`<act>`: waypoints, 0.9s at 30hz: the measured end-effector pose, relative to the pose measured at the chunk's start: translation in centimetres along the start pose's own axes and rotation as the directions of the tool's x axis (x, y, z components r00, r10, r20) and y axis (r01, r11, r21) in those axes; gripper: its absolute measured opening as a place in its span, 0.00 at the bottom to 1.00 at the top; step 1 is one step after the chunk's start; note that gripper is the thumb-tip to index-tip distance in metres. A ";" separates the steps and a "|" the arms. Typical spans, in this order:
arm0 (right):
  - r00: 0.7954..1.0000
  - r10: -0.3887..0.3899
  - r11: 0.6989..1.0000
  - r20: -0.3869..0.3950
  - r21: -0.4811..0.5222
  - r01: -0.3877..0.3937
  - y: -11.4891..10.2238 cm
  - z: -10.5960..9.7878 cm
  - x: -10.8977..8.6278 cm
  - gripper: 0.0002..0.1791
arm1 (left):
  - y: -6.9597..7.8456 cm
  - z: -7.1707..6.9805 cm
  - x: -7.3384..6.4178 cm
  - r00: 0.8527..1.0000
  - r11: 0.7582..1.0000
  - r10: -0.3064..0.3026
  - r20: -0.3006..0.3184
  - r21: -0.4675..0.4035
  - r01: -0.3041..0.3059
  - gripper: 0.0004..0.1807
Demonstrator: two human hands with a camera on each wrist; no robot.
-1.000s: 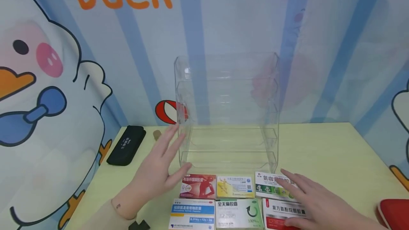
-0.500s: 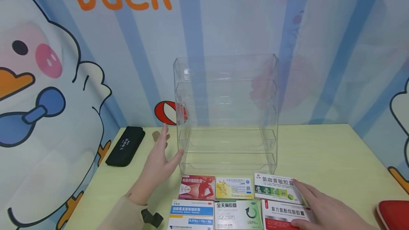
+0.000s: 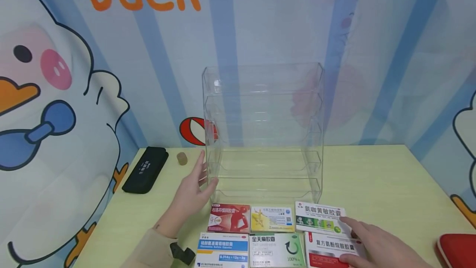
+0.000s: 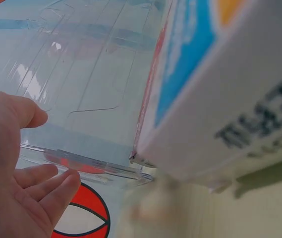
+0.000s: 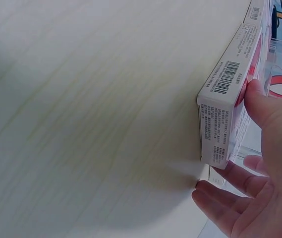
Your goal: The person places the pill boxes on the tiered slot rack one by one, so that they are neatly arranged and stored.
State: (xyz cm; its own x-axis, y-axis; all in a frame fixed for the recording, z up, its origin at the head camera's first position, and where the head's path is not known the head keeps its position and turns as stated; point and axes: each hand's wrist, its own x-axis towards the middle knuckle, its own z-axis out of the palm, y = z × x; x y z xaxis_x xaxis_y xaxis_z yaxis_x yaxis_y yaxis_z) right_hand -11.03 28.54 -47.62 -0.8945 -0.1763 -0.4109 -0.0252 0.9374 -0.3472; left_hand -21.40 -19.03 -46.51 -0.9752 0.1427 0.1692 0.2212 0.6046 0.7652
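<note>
My left hand [image 3: 189, 202] is at the left side of a clear plastic tiered display rack [image 3: 265, 183]. In the left wrist view the thumb lies on one side of the rack's edge, the relaxed fingers on the other; firm contact cannot be made out. My right hand [image 3: 375, 243] rests at the right end of the medicine boxes. Its thumb touches a red-and-white medicine box [image 3: 329, 249], and its index fingertip is at the corner of a white-and-green medicine box [image 3: 321, 218]. The right wrist view shows loosely bent fingers beyond the box [image 5: 225, 79].
Beside these lie a red box [image 3: 229, 218], a yellow-and-white box [image 3: 273, 219], a blue-and-white box [image 3: 222, 249] and a green-and-white box [image 3: 277, 249]. A black case [image 3: 145, 171] and a small brown cylinder [image 3: 182, 159] lie left; a red case [image 3: 457, 249] lies right.
My left hand has dropped back from over the rack's left front, then come in against its left side. My right hand has shifted slightly right and down, onto the right-hand boxes.
</note>
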 end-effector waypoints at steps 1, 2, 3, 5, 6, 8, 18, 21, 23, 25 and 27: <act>1.000 -0.003 1.000 -0.005 -0.002 0.003 0.1 0.1 0.0 0.61 | -0.1 0.1 0.0 1.000 1.000 0.002 0.000 0.000 -0.002 0.54; 1.000 -0.006 1.000 -0.010 -0.005 0.006 0.1 0.1 0.0 0.60 | -0.1 0.2 0.0 1.000 1.000 0.005 -0.002 0.000 -0.005 0.53; 1.000 -0.011 1.000 -0.014 -0.009 0.011 0.1 0.2 0.1 0.59 | -0.2 0.2 0.0 1.000 1.000 0.012 -0.004 0.004 -0.012 0.53; 1.000 -0.021 1.000 -0.024 -0.021 0.020 0.1 0.2 0.1 0.58 | -0.3 0.4 -0.1 1.000 1.000 0.016 -0.012 0.010 -0.016 0.52; 0.999 -0.026 0.999 -0.027 -0.025 0.025 0.1 0.2 0.1 0.58 | -0.4 0.4 -0.1 1.000 1.000 0.017 -0.015 0.010 -0.017 0.51; 0.999 -0.028 0.999 -0.030 -0.025 0.027 0.1 0.3 0.1 0.58 | -0.5 0.5 -0.1 1.000 1.000 0.020 -0.019 0.015 -0.019 0.51; 1.000 0.017 0.998 -0.007 0.064 -0.017 0.4 0.6 0.3 0.53 | -0.9 0.6 0.0 0.999 0.999 0.046 -0.019 0.021 -0.045 0.49; 1.000 0.019 0.998 -0.013 0.059 -0.018 0.4 0.5 0.2 0.51 | -1.2 0.7 0.0 0.999 0.999 0.049 -0.012 0.020 -0.048 0.48; 1.000 0.016 0.998 -0.019 0.057 -0.015 0.4 0.5 0.1 0.49 | -1.4 0.8 0.0 0.999 0.999 0.049 -0.009 0.019 -0.049 0.47; 1.000 0.002 0.999 -0.026 0.052 -0.001 0.5 0.5 0.0 0.48 | -1.6 0.9 0.0 0.999 0.999 0.049 -0.006 0.014 -0.048 0.47; 0.999 -0.004 0.999 -0.033 0.053 0.006 0.4 0.5 -0.2 0.47 | -1.7 1.0 -0.1 0.999 0.999 0.049 -0.009 0.006 -0.049 0.47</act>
State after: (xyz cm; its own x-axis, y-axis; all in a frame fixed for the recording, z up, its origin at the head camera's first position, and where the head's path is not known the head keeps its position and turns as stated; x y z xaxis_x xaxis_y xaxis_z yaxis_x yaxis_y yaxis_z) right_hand -10.67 28.84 -48.10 -0.9088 -0.1703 -0.3809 -0.0070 0.9190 -0.3942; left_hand -21.71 -19.33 -48.46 -0.9631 0.1656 0.2122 0.2691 0.6014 0.7522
